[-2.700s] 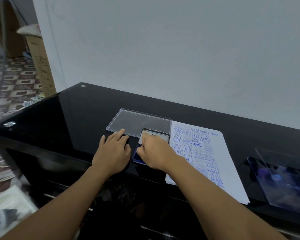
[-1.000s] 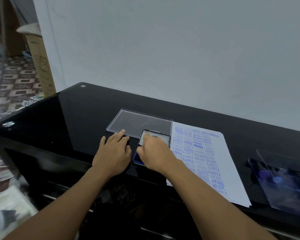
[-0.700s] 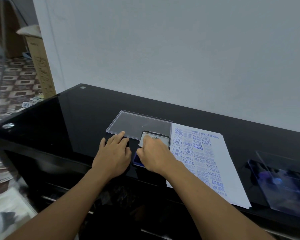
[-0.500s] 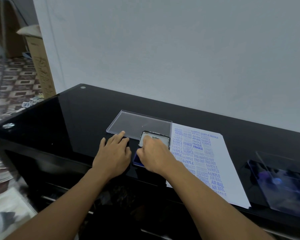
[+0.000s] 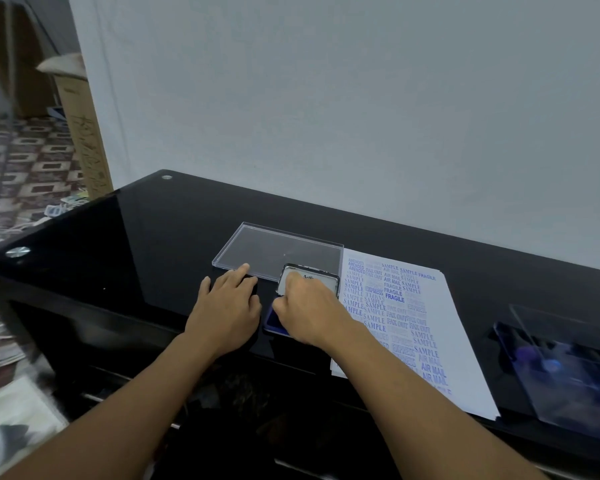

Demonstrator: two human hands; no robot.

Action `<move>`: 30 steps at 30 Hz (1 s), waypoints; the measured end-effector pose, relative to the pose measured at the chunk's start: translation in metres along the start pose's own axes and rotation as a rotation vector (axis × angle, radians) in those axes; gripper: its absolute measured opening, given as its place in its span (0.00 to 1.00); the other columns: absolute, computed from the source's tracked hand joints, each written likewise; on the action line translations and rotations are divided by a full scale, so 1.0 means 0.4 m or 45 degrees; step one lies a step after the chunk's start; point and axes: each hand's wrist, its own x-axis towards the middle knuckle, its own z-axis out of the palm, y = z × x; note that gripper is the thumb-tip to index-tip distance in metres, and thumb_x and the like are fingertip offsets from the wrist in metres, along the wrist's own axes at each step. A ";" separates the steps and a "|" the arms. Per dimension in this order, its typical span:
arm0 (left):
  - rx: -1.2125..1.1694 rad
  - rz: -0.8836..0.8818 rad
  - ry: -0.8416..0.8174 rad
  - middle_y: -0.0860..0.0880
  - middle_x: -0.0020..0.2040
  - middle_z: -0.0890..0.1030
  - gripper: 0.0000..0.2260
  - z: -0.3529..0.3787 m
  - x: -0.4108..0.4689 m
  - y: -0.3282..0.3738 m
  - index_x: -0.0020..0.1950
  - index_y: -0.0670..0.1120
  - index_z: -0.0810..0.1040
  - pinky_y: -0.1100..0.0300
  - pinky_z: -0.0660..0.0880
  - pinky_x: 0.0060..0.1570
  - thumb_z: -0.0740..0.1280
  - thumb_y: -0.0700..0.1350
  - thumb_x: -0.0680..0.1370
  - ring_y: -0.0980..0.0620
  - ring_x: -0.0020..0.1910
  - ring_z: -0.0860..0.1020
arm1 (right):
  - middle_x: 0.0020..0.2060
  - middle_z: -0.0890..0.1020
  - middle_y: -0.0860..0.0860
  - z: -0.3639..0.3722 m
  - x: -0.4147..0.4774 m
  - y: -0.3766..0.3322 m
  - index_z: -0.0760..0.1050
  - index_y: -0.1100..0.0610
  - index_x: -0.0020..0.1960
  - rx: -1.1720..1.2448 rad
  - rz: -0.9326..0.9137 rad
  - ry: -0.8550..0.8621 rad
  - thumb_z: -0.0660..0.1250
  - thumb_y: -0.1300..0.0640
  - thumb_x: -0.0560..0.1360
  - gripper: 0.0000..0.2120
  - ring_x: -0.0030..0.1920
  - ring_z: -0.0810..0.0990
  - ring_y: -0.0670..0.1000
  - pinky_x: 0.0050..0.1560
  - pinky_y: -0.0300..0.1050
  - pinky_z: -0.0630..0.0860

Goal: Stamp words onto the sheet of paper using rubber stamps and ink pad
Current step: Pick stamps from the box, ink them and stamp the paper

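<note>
Black table (image 5: 153, 254): left hand (image 5: 226, 317) flat, relaxed; right hand (image 5: 312, 313) curled over ink pad (image 5: 271, 321), grasp hidden; stamped paper (image 5: 458, 341) beside.

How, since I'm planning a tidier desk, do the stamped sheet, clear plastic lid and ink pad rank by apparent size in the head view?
Largest: stamped sheet, by far.
Next: clear plastic lid.
Smallest: ink pad, though the right hand hides part of it.
</note>
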 end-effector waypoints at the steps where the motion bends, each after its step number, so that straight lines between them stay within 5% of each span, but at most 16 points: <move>1: -0.004 -0.004 -0.008 0.51 0.80 0.57 0.20 -0.002 0.002 0.000 0.75 0.48 0.67 0.42 0.50 0.76 0.53 0.50 0.83 0.52 0.78 0.56 | 0.34 0.69 0.51 -0.001 0.000 -0.001 0.63 0.57 0.43 -0.008 0.000 -0.009 0.59 0.56 0.79 0.09 0.33 0.67 0.51 0.30 0.47 0.60; 6: -0.074 -0.034 -0.027 0.50 0.80 0.58 0.19 -0.021 0.007 0.004 0.73 0.48 0.68 0.42 0.50 0.76 0.56 0.48 0.82 0.51 0.78 0.55 | 0.44 0.77 0.57 -0.033 0.008 0.011 0.67 0.57 0.46 0.021 0.042 -0.011 0.58 0.53 0.79 0.07 0.43 0.73 0.58 0.41 0.47 0.67; 11: -0.126 0.013 0.064 0.49 0.79 0.61 0.21 -0.062 0.031 0.036 0.75 0.47 0.68 0.45 0.54 0.76 0.58 0.47 0.82 0.51 0.78 0.58 | 0.40 0.76 0.52 -0.148 0.014 0.061 0.69 0.56 0.44 0.138 0.111 0.086 0.60 0.53 0.79 0.08 0.36 0.73 0.49 0.34 0.44 0.69; 30: -0.185 0.335 -0.050 0.51 0.77 0.64 0.20 -0.115 0.118 0.366 0.75 0.46 0.68 0.53 0.58 0.74 0.57 0.48 0.83 0.51 0.76 0.60 | 0.44 0.80 0.52 -0.402 -0.072 0.290 0.71 0.55 0.49 0.033 0.254 0.103 0.65 0.52 0.78 0.07 0.39 0.76 0.50 0.37 0.44 0.70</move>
